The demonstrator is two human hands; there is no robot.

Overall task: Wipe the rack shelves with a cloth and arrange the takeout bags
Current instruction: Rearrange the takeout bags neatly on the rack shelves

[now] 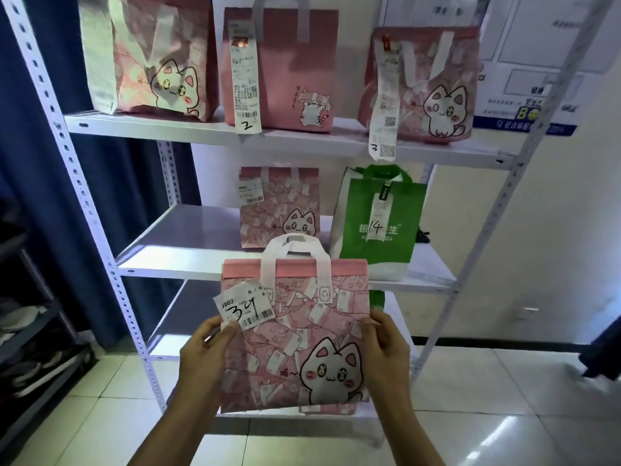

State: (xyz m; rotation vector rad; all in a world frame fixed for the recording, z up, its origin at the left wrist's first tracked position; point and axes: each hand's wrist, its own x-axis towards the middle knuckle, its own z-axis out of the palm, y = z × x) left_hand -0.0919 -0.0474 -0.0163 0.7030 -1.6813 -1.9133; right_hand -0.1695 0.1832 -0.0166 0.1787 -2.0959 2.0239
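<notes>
White metal rack (pixel 100 210) stands against a pale wall, tiled floor below, dark curtain at left. Top shelf (pixel 215 132): three pink bags, tagged 2 and 3 where legible. Middle shelf (pixel 188 250): one small pink cat bag (pixel 279 206) toward the back, one green bag (pixel 379 216) marked 14 to its right.

I hold a pink cat-print bag (pixel 295 338) in front of the rack, off any shelf, roughly level with the lower shelves. My left hand (pixel 205 351) grips its left edge, thumb on the front near the receipt (pixel 245 306) marked 34. My right hand (pixel 383 348) grips the right edge, thumb on the front.

Judgement: the bag looks like soft non-woven fabric, holding its boxy shape, so probably loaded but not heavy. The sides should give under pressure; a two-sided hold keeps it upright. The white handles (pixel 292 253) offer a firmer grip for lifting. The receipt is loose paper; avoid pulling it. No cloth visible.
</notes>
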